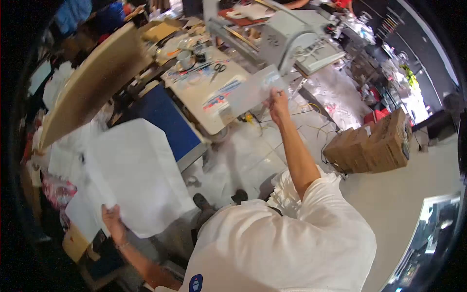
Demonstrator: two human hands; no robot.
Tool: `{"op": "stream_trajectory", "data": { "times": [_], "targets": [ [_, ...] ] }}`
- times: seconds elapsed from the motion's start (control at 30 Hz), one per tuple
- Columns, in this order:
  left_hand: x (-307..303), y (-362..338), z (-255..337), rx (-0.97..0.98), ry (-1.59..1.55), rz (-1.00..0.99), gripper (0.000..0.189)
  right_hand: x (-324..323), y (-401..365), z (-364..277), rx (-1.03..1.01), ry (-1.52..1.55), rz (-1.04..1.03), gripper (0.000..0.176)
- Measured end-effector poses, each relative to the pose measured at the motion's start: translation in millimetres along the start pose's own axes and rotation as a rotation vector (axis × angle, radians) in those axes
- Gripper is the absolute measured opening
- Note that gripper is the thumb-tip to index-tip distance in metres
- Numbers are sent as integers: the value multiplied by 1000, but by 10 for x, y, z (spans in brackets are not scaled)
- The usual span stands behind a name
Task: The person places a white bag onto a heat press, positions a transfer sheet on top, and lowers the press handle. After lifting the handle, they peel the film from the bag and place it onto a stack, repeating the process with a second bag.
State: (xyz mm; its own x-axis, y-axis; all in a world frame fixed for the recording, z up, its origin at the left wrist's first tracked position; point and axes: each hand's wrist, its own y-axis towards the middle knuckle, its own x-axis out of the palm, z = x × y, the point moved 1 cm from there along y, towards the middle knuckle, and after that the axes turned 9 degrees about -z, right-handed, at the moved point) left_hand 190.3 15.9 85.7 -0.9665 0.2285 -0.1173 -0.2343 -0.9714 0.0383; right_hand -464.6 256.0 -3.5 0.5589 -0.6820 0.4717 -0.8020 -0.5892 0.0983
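Observation:
At the lower left, my left hand (113,221) pinches the near edge of a large white sheet (134,170), which spreads over the left side beside a blue-topped surface (168,124). My right hand (277,103) is raised at upper centre, its fingers closed on the corner of a smaller pale translucent sheet (255,89). That smaller sheet hangs over the right edge of a cream worktable (199,100). Black scissors (219,68) and a cup (184,59) stand out on the worktable, along with printed strips in blue and red.
A grey machine (279,39) stands behind the worktable. Cardboard boxes (372,146) are on the floor at right. A big tan curved board (95,80) rises at left. Cables (318,127) lie on the floor. Part of another person's arm (296,4) shows at the top.

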Motion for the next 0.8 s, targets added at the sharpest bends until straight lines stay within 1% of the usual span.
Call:
{"op": "stream_trajectory", "data": {
  "times": [0.03,0.07,0.1,0.13,0.17,0.23,0.27,0.3,0.33,0.37,0.4,0.43,0.47,0.5,0.53,0.57,0.6,0.63,0.67,0.7,0.73,0.77,0.8],
  "targets": [
    [246,62,-173,3,-67,-114,23,51,-140,-110,-24,-13,90,22],
    [519,147,-342,16,-141,-240,23,-267,-120,29,107,-92,127,20],
    [713,230,-557,80,-32,-294,25,-129,-317,-111,49,-47,241,18],
    [875,309,-716,150,76,-338,27,-257,-450,-91,105,-64,208,17],
    [1100,379,-726,185,46,-377,27,-398,-542,18,133,-78,262,19],
    [1376,428,-735,117,-19,-274,31,-491,-904,76,153,-17,273,24],
    [1435,518,-777,133,-27,-295,31,-560,-1057,152,178,-11,294,27],
    [1474,675,-867,168,6,-266,34,-623,-1173,247,207,-3,310,30],
    [1478,861,-978,203,41,-234,36,-674,-1281,341,240,7,373,32],
    [1464,1073,-1135,168,61,-214,40,-699,-1340,381,269,17,432,37],
    [1440,1240,-1276,182,55,-221,40,-673,-1424,369,252,23,434,37],
    [1419,1389,-1417,177,58,-204,36,-627,-1528,337,248,5,448,41],
    [1482,1450,-1391,171,61,-188,33,-638,-1586,337,242,-13,462,46],
    [1506,1465,-1375,179,60,-200,33,-656,-1606,333,213,-6,454,54],
    [1539,1455,-1380,100,47,-132,27,-699,-1576,294,197,-3,459,54],
    [1584,1388,-1288,20,35,-64,22,-728,-1547,238,137,-71,470,56],
    [1610,1297,-1166,27,32,-70,22,-779,-1540,216,82,-139,480,57],
    [1632,1195,-1039,6,108,-78,23,-881,-1480,147,75,-137,482,57],
    [1644,1154,-976,-16,185,-84,26,-1069,-1347,43,-101,-438,434,59],
    [1645,1176,-1000,-14,184,-87,26,-1206,-1201,-113,-279,-738,377,61],
    [1615,1199,-1067,24,173,-129,26,-1077,-1155,-529,-310,-756,391,60],
    [1584,1211,-1129,59,164,-172,27,-848,-1132,-1081,-338,-775,405,60],
    [1572,1252,-1232,56,168,-175,27,-801,-1050,-1473,-431,-955,444,60]
  ]
}}
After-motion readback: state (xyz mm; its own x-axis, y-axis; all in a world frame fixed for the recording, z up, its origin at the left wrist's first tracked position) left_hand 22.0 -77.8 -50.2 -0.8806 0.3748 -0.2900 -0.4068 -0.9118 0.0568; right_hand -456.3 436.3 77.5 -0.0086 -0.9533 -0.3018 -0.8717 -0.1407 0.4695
